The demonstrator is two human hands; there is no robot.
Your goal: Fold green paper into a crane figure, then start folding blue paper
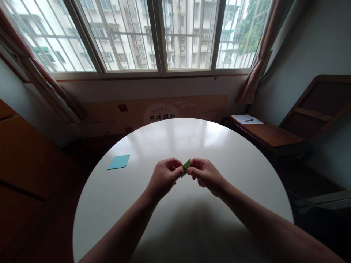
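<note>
A small piece of folded green paper is held up over the middle of the white round table. My left hand pinches its left side between thumb and fingers. On the other side, my right hand grips it the same way, its thumb lying across the front. The fingertips cover part of the paper, so its full shape is hidden. Off to the left on the table lies a small stack of light blue square paper, touched by neither hand.
Beyond the table stands a wall with a printed cardboard panel below a barred window. At the right is a wooden bench bearing a white sheet with a dark pen. An orange-brown cabinet stands at the left.
</note>
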